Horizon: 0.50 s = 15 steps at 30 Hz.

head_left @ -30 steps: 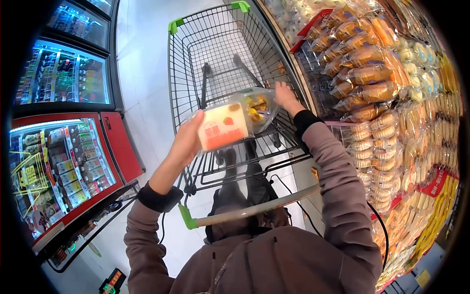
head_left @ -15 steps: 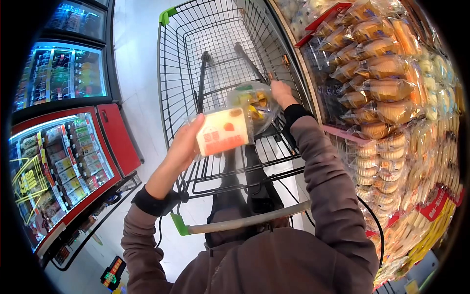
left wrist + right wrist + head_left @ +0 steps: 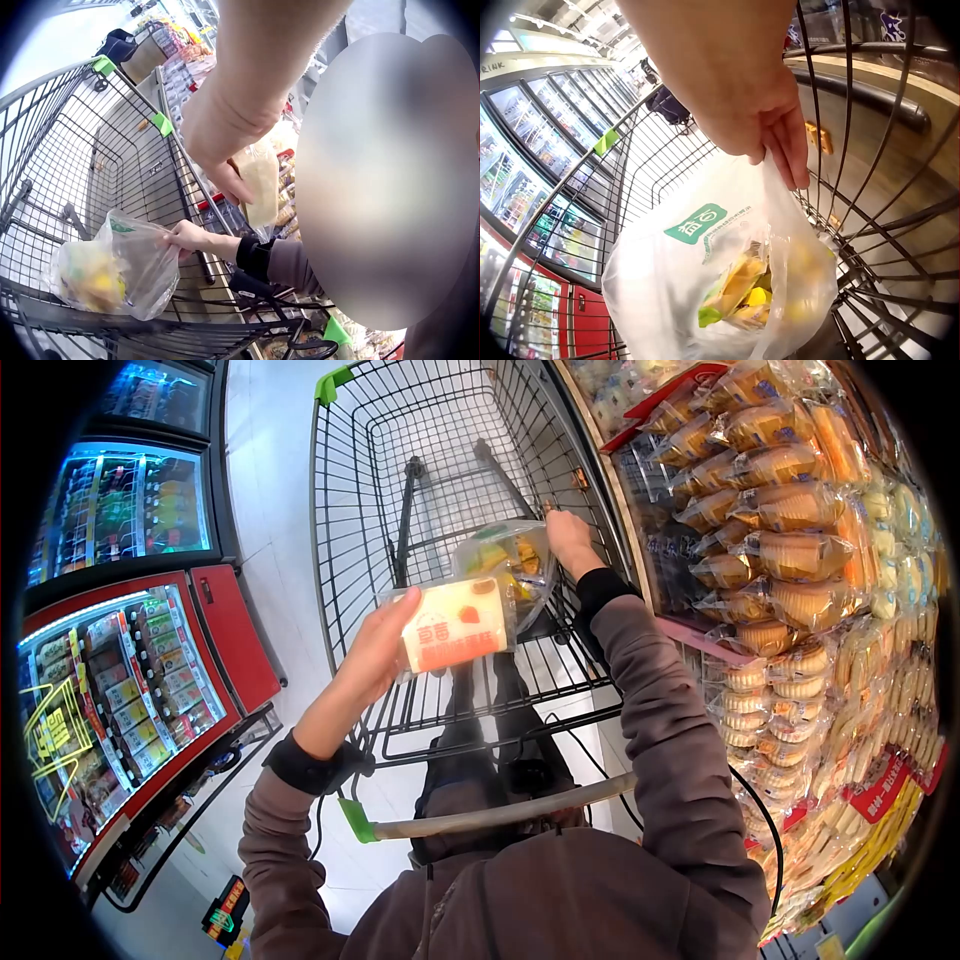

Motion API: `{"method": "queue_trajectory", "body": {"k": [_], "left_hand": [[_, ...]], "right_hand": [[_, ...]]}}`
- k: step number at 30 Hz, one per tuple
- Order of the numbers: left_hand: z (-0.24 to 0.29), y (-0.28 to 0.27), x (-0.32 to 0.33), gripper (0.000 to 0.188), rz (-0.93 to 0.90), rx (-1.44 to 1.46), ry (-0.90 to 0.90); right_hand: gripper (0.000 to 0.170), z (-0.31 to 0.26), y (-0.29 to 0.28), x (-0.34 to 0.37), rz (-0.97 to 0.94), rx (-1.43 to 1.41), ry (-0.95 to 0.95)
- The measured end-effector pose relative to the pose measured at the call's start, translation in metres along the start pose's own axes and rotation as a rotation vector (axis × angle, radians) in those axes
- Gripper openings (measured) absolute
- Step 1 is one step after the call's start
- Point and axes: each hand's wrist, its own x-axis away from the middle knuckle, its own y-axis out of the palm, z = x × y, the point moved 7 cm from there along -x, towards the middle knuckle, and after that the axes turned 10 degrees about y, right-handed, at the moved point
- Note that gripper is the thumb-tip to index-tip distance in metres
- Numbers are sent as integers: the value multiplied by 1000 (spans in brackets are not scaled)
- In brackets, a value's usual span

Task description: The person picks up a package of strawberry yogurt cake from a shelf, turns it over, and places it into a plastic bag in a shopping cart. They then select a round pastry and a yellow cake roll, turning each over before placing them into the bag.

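Note:
My left hand (image 3: 382, 643) grips a wrapped white package (image 3: 458, 624) with red print, held above the near end of the cart; in the left wrist view the pale package (image 3: 261, 187) shows below the fingers. My right hand (image 3: 570, 540) pinches the top edge of a thin plastic bag (image 3: 543, 588). In the right wrist view that bag (image 3: 652, 277), white with a green label, hangs from the fingers of my right hand (image 3: 780, 139), and yellow packets (image 3: 746, 292) show inside it. The package overlaps the bag in the head view; whether they touch, I cannot tell.
The wire cart (image 3: 322, 530) with its handle (image 3: 500, 812) stands in front of the body. Along the right are shelves of wrapped bread (image 3: 790, 555). Lit drink fridges (image 3: 130, 510) and a red-framed cooler (image 3: 235, 635) line the left. A black cable hangs beside the right sleeve.
Both hands have shifted slightly left, keeping hold of the package and the bag. The package's printed face shows more clearly. The cart has moved a little left in view.

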Motion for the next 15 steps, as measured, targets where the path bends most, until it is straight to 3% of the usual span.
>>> {"method": "queue_trajectory", "body": {"k": [15], "left_hand": [[-6, 1, 1, 46, -17, -16, -22]], "right_hand": [[21, 0, 4, 4, 23, -10, -24]]}}
